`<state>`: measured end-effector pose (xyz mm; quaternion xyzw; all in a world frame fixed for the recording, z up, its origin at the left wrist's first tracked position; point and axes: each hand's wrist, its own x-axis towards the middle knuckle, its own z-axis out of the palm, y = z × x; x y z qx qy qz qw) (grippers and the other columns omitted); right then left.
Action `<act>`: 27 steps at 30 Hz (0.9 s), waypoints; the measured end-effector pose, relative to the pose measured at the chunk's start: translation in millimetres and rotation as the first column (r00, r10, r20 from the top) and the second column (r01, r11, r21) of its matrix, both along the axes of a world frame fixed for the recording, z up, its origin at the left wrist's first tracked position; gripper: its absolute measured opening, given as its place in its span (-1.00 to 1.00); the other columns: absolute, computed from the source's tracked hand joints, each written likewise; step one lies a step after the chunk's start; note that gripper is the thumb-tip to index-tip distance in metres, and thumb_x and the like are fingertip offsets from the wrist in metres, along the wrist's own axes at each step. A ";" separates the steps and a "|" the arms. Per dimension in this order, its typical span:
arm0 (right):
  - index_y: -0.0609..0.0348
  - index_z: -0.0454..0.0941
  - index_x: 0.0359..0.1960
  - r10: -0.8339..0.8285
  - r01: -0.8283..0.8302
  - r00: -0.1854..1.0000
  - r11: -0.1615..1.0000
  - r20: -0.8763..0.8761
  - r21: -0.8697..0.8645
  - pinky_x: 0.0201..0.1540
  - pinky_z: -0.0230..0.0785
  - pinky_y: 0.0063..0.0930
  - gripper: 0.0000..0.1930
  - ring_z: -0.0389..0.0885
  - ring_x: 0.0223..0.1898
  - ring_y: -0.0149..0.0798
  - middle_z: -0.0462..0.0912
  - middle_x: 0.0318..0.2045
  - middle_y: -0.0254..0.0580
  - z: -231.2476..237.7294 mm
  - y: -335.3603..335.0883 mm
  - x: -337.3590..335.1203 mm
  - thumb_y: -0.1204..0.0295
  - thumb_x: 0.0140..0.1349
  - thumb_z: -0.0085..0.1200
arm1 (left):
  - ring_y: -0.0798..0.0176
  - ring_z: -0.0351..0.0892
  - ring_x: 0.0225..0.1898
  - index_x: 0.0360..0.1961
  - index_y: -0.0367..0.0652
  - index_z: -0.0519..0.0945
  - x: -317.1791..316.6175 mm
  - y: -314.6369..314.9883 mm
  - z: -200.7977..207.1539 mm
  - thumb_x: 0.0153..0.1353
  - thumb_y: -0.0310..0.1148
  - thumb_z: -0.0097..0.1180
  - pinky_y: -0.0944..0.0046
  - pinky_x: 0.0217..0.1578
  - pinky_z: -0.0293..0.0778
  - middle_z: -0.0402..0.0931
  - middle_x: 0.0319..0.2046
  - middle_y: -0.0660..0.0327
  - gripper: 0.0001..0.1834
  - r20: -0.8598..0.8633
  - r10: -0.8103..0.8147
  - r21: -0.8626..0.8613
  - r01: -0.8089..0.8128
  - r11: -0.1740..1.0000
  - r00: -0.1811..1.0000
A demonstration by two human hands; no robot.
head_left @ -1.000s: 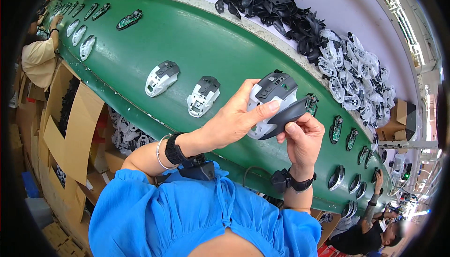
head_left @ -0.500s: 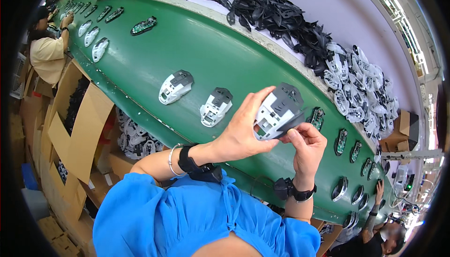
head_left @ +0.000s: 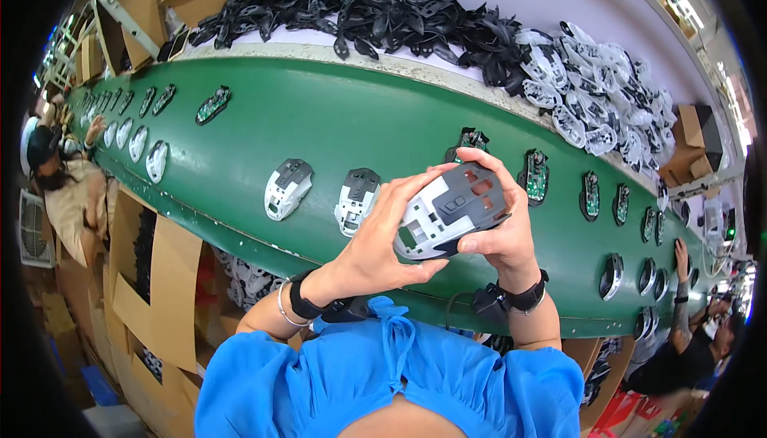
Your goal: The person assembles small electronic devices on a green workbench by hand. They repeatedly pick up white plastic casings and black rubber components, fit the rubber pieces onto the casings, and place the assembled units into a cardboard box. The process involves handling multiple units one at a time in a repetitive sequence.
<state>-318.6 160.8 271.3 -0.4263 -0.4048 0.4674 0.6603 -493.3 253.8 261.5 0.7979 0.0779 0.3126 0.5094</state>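
Note:
A white and dark grey computer mouse shell [head_left: 447, 206] is held between my two hands above the green surface. My left hand [head_left: 369, 238] wraps its left end, with the thumb along the lower edge. Closed round the right end is my right hand [head_left: 511, 234], its fingers over the top edge and its thumb at the near side, by a dark side panel. Two similar mouse shells, one [head_left: 288, 189] farther left and one [head_left: 355, 201] close to my left hand, lie on the surface. Just beyond my right fingers sits a green circuit board [head_left: 473, 141] on a black base, partly hidden.
The long green conveyor belt [head_left: 256, 130] carries rows of circuit boards [head_left: 534, 178] and shells. Behind it lie heaps of black plastic pieces [head_left: 383, 18] and white shells [head_left: 595, 94]. Cardboard boxes [head_left: 164, 286] stand at the near left. People work at both ends.
My right hand has gone from pinching at the shell's lower right side to gripping its right end. The shell has turned and come slightly left and nearer. The view has shifted.

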 end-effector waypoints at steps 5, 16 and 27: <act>0.22 0.26 0.26 -0.001 0.009 0.993 0.998 -0.117 0.066 0.18 0.35 -0.32 -0.03 0.52 0.07 -0.23 0.54 0.04 -0.04 8.1 5.2 -12.0 0.52 -0.33 0.49 | -0.01 0.43 0.10 0.15 -0.35 0.38 -3.3 5.3 -3.9 -0.32 -0.31 0.56 0.09 0.07 0.41 0.41 0.09 -0.03 -0.06 0.133 0.126 0.135 -0.144 0.980 0.983; 0.23 0.36 0.19 0.029 -0.041 0.995 0.991 0.090 0.127 0.10 0.40 -0.42 -0.13 0.55 0.00 -0.34 0.60 -0.05 -0.18 20.2 -6.9 -6.0 0.49 -0.29 0.52 | 0.00 0.53 0.01 0.06 -0.37 0.46 -8.8 5.9 11.2 -0.36 -0.36 0.57 0.13 -0.01 0.48 0.49 0.01 -0.08 -0.14 0.108 0.095 0.236 -0.119 0.964 0.990; 0.25 0.26 0.28 0.144 -0.147 0.989 0.984 0.032 0.103 0.16 0.39 -0.33 -0.11 0.52 0.07 -0.25 0.51 0.09 -0.05 18.1 9.8 7.2 0.61 -0.18 0.44 | 0.07 0.25 0.26 0.21 -0.30 0.32 -5.7 40.5 -7.7 -0.28 -0.46 0.54 0.11 0.24 0.23 0.22 0.25 0.00 -0.06 0.127 -0.143 -0.119 0.158 0.980 0.982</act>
